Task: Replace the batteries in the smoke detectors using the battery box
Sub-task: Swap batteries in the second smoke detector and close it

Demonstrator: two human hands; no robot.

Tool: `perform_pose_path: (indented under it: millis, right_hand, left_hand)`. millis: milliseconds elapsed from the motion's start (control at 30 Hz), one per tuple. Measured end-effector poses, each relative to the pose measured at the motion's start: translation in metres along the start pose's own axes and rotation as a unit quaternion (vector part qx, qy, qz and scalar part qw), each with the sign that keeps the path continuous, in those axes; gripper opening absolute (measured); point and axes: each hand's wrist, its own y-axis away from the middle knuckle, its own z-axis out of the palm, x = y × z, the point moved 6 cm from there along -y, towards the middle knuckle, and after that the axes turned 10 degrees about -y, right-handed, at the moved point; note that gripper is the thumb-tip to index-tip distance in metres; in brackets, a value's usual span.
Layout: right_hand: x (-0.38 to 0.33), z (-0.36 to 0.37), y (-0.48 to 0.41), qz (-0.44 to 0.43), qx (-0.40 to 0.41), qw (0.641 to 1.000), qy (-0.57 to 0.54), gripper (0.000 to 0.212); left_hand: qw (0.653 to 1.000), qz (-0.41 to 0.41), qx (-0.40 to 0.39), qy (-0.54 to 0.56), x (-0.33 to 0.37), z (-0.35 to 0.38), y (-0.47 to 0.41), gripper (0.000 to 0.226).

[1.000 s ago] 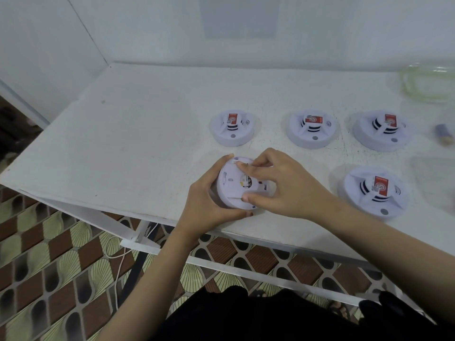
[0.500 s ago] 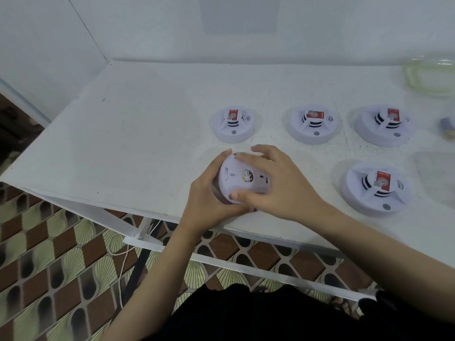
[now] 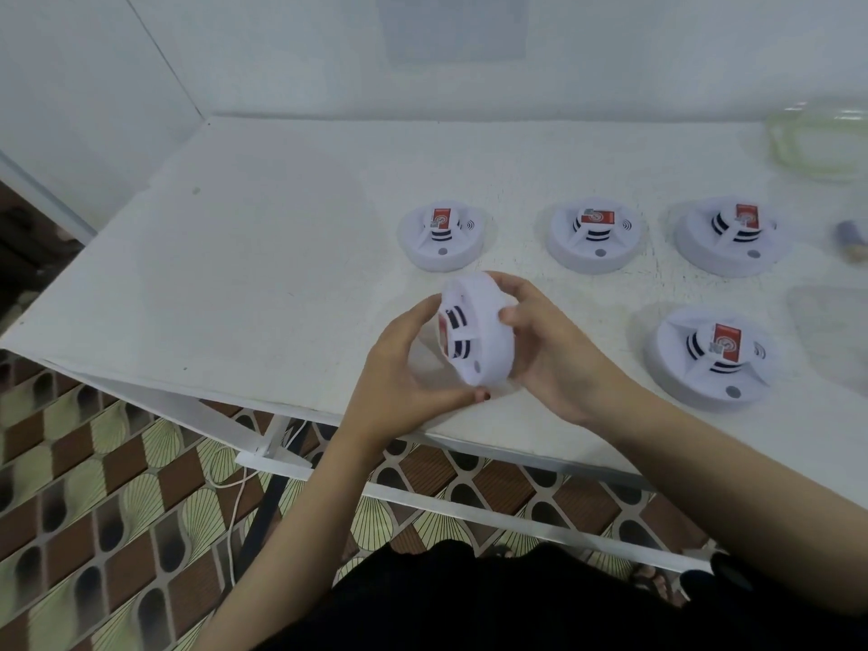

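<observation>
Both hands grip one smoke detector (image 3: 474, 335) and hold it on its edge, just above the table (image 3: 282, 256) and very near to its front edge. The left hand (image 3: 404, 364) is curled around the left side of the rim with the thumb under it, and the right hand (image 3: 559, 364) is curled around the right side, fingers over the top. The danger I see is a slip: the rim looks smooth and only the fingers hold it, so if one hand lets go too early, the detector could fall past the table edge onto the tiled floor (image 3: 94, 509). Four other detectors (image 3: 441, 237) lie flat on the table, well apart from the hands. At the far right corner stands a clear container (image 3: 822, 143) (probably the battery box). It is blurred, and I cannot tell what is inside it. Near it, at the right border, lies a small dark cylinder (image 3: 850, 237), which may be a battery.
</observation>
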Motion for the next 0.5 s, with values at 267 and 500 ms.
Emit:
perform_pose_path:
  millis: [267, 500]
  right_hand:
    - [0.001, -0.022, 0.004, 0.058, -0.043, 0.997, 0.007, 0.059]
    - [0.002, -0.032, 0.005, 0.017, -0.022, 0.991, 0.129, 0.076]
  left_hand:
    - [0.999, 0.004, 0.026, 0.034, -0.004, -0.003, 0.001, 0.092]
    - [0.998, -0.007, 0.005, 0.068, -0.004, -0.001, -0.001, 0.093]
